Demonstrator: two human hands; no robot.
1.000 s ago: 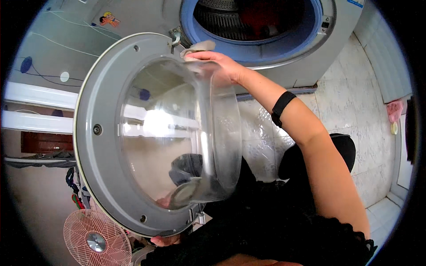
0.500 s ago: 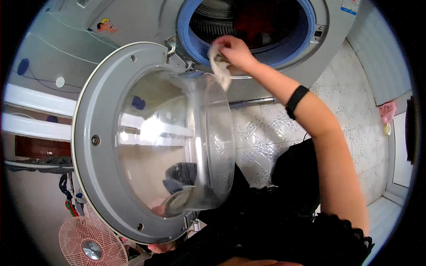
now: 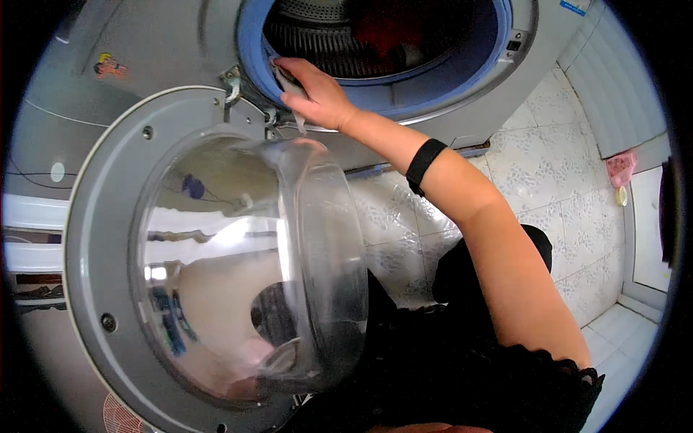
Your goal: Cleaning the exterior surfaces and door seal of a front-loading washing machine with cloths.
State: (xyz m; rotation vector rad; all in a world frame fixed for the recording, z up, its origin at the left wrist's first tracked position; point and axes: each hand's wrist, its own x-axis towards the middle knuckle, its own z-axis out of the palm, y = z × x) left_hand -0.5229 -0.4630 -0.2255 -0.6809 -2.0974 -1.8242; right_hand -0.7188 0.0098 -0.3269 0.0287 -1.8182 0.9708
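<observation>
My right hand [image 3: 317,95] is at the left side of the washing machine's blue rubber door seal [image 3: 253,54]. Its thumb and fingers are closed on a thin whitish cloth [image 3: 292,86], pressed against the seal. A loose end of the cloth hangs below the hand, just above the clear glass bowl of the door. The round grey door [image 3: 101,238] stands swung wide on its hinge [image 3: 232,85], left of my body. Inside the dark drum [image 3: 310,40] lies something dark red [image 3: 386,36]. My left hand does not show in this frame.
A grey machine front [image 3: 162,43] with a cartoon sticker [image 3: 110,66] surrounds the opening. Patterned white floor tiles [image 3: 393,209] run below and to the right. A pink item [image 3: 621,167] is by the right wall. A pink fan [image 3: 121,415] is partly behind the door.
My right hand has moved left along the seal with the cloth, from the lower rim to near the hinge. The view has shifted, and the left fingers at the door's lower edge have left the picture.
</observation>
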